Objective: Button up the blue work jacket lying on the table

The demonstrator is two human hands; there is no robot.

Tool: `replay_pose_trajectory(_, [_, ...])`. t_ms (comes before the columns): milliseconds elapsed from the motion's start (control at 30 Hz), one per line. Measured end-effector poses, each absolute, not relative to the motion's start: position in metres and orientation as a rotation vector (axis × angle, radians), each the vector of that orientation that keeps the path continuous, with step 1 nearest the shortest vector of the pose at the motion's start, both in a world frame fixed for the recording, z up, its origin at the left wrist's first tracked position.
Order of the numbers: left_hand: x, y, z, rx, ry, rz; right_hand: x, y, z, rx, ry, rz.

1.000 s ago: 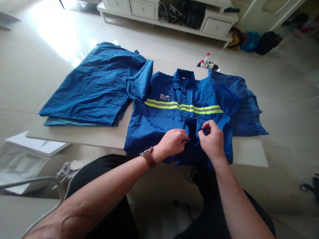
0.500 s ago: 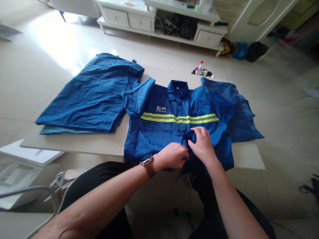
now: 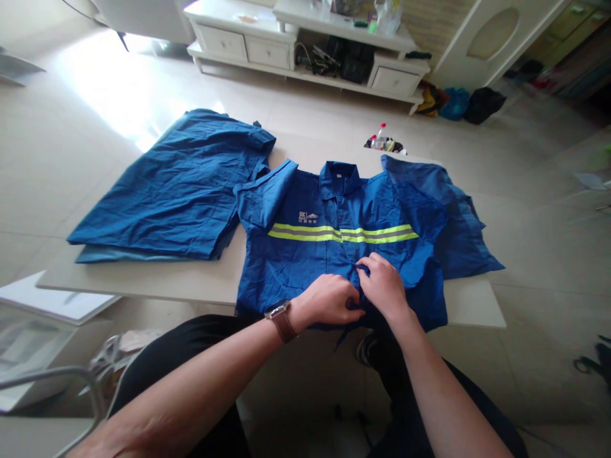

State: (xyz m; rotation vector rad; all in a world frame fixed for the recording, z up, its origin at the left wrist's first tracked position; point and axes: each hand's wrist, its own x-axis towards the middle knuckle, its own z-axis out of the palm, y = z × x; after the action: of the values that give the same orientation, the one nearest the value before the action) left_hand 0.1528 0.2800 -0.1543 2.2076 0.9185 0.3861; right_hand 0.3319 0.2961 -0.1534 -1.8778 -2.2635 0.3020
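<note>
A blue work shirt (image 3: 305,261) with a yellow and grey reflective stripe lies front up on a low white table (image 3: 191,280), collar away from me. My left hand (image 3: 327,300), with a brown watch on its wrist, pinches the left edge of the shirt's front opening near the hem. My right hand (image 3: 382,286) pinches the right edge beside it. Both hands are closed on the fabric and touch each other at the opening.
A pile of folded blue garments (image 3: 176,184) covers the table's left part. More blue cloth (image 3: 458,222) lies at the shirt's right. Small bottles (image 3: 384,141) stand on the floor beyond the table. A white cabinet (image 3: 305,44) lines the far wall. My knees are under the table's near edge.
My two hands have come together at the shirt's front opening, closing the gap between its edges. The view has tilted upward, so everything sits lower in the picture.
</note>
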Motion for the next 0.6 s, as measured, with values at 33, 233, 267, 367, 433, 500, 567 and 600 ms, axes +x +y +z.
replay_pose_trajectory(33, [0.153,0.281,-0.155,2.176,1.007,0.407,0.332,0.296,-0.151,-1.868,-2.235,0.292])
replay_pose_trajectory(233, [0.156,0.287,-0.164,1.898,1.428,0.652,0.33,0.295,-0.14,-1.704,-2.127,0.331])
replay_pose_trajectory(267, [0.157,0.288,-0.164,1.862,1.452,0.677,0.33,0.295,-0.139,-1.664,-2.119,0.347])
replay_pose_trajectory(367, [0.159,0.288,-0.163,1.783,1.513,0.709,0.328,0.294,-0.137,-1.539,-2.121,0.37])
replay_pose_trajectory(433, [0.161,0.288,-0.162,1.748,1.545,0.713,0.326,0.292,-0.136,-1.463,-2.133,0.362])
replay_pose_trajectory(500, [0.162,0.289,-0.162,1.731,1.562,0.72,0.326,0.29,-0.134,-1.404,-2.143,0.352])
replay_pose_trajectory(567, [0.162,0.29,-0.164,1.731,1.566,0.732,0.325,0.288,-0.133,-1.366,-2.151,0.346])
replay_pose_trajectory(600, [0.162,0.291,-0.165,1.734,1.563,0.74,0.324,0.287,-0.131,-1.349,-2.155,0.349])
